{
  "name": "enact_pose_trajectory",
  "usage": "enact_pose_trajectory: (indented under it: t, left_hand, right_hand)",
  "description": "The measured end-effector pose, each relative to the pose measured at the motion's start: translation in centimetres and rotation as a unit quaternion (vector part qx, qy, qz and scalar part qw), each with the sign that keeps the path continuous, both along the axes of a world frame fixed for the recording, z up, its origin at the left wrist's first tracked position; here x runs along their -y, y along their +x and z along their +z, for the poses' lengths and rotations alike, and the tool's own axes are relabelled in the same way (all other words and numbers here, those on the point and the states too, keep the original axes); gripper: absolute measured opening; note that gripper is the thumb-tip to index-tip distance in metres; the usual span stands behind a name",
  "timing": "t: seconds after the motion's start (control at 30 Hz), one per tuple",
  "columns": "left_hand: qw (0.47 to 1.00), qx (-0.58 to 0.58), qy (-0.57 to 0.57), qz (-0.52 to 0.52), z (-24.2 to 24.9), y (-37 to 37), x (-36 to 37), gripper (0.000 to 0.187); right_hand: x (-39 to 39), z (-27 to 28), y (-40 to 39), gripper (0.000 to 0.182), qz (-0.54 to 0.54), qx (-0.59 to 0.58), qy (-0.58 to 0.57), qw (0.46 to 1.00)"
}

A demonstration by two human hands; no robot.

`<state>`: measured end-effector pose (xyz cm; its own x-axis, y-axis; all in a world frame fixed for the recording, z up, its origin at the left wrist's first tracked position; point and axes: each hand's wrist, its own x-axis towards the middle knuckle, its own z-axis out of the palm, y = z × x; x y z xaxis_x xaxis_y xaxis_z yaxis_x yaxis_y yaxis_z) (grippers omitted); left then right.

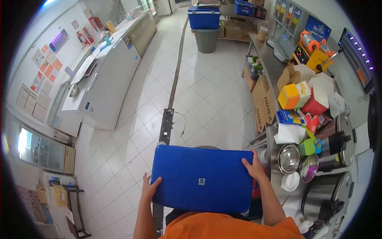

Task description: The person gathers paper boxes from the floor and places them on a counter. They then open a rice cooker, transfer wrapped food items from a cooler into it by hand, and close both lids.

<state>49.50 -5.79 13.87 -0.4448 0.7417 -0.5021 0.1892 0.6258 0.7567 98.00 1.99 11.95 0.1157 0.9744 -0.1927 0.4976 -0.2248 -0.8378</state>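
Observation:
A blue rectangular lid with a small pale label in its middle lies in front of my orange shirt. At its left edge is my left hand, thumb on the top surface and fingers along the side. My right hand grips the upper right corner, its thumb over the top. What lies beneath the lid is mostly hidden; a round grey rim shows just past its far edge.
On the right, a metal counter holds steel bowls, large steel pots and packages. Cardboard boxes stand below. A long white freezer lines the left. Ahead, a blue cooler sits on a grey bin.

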Motion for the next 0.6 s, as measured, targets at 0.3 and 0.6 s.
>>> enact_pose_trajectory:
  t: [0.3, 0.6]
  left_hand:
    - [0.998, 0.052, 0.012, -0.032, -1.3, -3.0, -14.8, 0.060]
    - [0.996, 0.015, 0.031, -0.084, -0.9, -5.4, -36.8, 0.072]
  right_hand:
    - [-15.3, 0.6, -5.4, 0.063, -0.102, 0.166, 0.071, 0.978]
    - [-34.4, 1.9, -8.3, 0.050, -0.123, 0.316, 0.131, 0.932]
